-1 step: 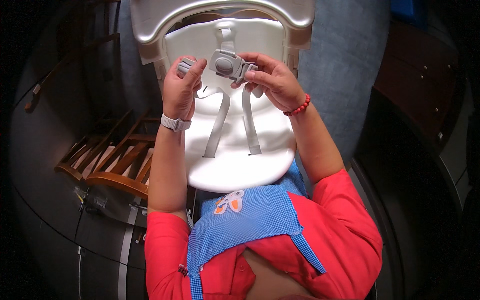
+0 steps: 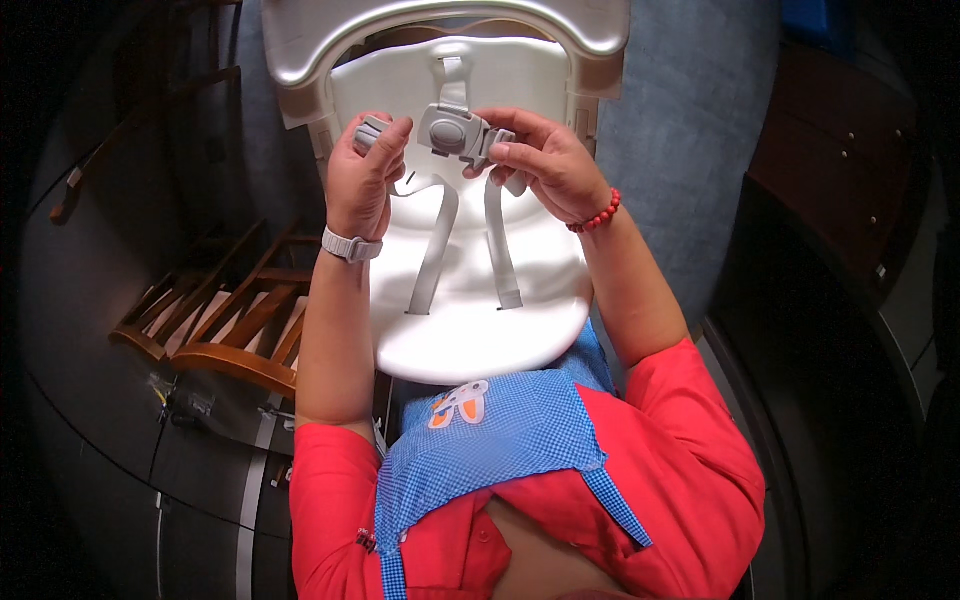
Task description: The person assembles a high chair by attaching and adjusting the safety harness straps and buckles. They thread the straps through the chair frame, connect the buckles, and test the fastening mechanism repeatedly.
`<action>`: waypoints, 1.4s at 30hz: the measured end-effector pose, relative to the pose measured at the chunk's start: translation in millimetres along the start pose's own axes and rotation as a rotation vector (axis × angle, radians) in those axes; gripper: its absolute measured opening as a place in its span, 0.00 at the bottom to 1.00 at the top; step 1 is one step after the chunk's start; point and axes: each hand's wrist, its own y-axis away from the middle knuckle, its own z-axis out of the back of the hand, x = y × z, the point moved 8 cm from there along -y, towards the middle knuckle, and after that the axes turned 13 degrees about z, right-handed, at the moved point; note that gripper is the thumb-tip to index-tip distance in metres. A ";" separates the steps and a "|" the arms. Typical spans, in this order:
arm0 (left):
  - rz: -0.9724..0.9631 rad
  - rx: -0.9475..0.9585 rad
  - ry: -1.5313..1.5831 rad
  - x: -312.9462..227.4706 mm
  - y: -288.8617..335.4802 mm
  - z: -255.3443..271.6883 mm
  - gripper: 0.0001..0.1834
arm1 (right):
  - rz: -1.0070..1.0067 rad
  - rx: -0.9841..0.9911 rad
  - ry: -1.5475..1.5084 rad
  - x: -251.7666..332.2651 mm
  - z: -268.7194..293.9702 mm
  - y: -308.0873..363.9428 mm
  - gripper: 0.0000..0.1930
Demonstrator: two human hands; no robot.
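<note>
A white child's high chair seat (image 2: pixel 480 340) faces me, with grey harness straps on it. My left hand (image 2: pixel 368 175) pinches a loose grey buckle clip (image 2: pixel 372 132) between thumb and fingers; its strap (image 2: pixel 437 245) runs down to a slot in the seat. To the right of it, a grey buckle (image 2: pixel 447 133) with a round centre button hangs from the crotch strap (image 2: pixel 453 85). My right hand (image 2: pixel 550 160) is closed on the clip (image 2: pixel 494 143) at the buckle's right side, its fingers partly behind the buckle. The left clip is apart from the buckle.
The chair's curved white frame (image 2: pixel 450 15) crosses the far side. Wooden chairs (image 2: pixel 230 330) stand at the left. A dark brown panel (image 2: pixel 840 160) with studs is at the right, and something blue (image 2: pixel 818 22) shows at the far right corner.
The buckle has tilted slightly and sits a little more level. Both hands keep nearly the same place and hold.
</note>
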 end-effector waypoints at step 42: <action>-0.096 -0.074 0.010 -34.3 0.8 11.2 0.15 | 0.139 -0.114 0.928 86.8 66.2 9.4 0.10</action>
